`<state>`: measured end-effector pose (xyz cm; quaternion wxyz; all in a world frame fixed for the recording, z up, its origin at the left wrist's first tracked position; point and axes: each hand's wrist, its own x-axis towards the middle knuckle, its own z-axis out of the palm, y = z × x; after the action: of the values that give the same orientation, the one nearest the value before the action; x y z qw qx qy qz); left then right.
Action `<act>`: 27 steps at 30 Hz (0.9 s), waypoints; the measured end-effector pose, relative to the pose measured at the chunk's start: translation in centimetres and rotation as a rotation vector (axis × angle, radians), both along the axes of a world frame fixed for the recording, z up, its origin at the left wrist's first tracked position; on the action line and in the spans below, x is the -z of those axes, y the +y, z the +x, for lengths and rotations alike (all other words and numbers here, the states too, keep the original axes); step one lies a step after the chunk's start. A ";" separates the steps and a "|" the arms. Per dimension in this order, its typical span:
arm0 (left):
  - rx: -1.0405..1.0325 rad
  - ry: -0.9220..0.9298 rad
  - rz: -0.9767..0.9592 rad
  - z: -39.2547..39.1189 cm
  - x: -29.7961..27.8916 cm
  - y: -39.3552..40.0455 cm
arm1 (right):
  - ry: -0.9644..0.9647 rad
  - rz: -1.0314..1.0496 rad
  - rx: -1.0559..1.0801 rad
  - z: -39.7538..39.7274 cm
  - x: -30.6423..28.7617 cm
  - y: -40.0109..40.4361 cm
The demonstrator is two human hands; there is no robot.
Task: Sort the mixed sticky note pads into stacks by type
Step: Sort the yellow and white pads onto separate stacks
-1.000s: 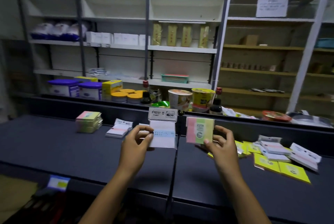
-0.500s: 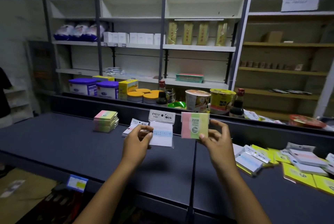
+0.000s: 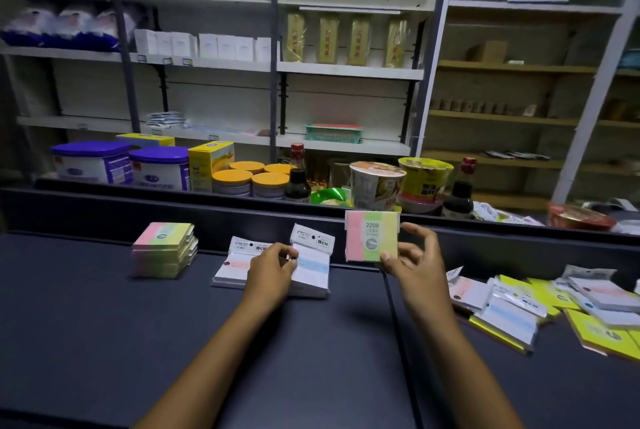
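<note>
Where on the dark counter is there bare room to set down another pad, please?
The widest bare patch is the near counter in front of the pastel stack and left of the left hand. A narrower strip lies between that stack and the white pads. The right side is crowded with the unsorted pile.

- The dark bench (image 3: 86, 331) is carrying everything.
- A stack of pink-and-green pads (image 3: 162, 253) is sitting at its left rear.
- White packaged pads (image 3: 235, 266) are lying near the middle.
- A loose heap of yellow and white pads (image 3: 554, 311) is spreading across the right.
</note>
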<state>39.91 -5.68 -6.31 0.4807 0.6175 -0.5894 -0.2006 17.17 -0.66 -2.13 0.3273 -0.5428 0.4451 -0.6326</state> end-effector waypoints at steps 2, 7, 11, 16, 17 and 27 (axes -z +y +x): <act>0.008 -0.069 0.031 0.5 0.6 -0.6 | -0.005 -0.002 0.016 0.5 0.2 -0.5; 0.008 -0.420 0.049 0.5 0.9 -0.9 | -0.011 -0.006 0.036 1.7 0.8 -1.0; -0.038 -0.675 0.056 0.0 0.9 -0.5 | -0.013 0.003 0.046 2.1 1.2 -0.6; -0.021 -0.686 0.053 0.1 1.2 0.2 | 0.018 -0.002 0.062 1.3 0.9 0.9; -0.017 -0.678 0.038 0.1 1.0 0.5 | 0.024 -0.006 0.062 1.1 0.8 1.3; -0.022 -0.726 -0.175 2.8 -3.0 6.0 | 0.015 -0.082 -0.056 2.4 -0.3 3.7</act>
<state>42.74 0.36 -3.34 0.2936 0.6115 -0.7295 0.0876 19.54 3.01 -1.82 0.3191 -0.5727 0.4060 -0.6367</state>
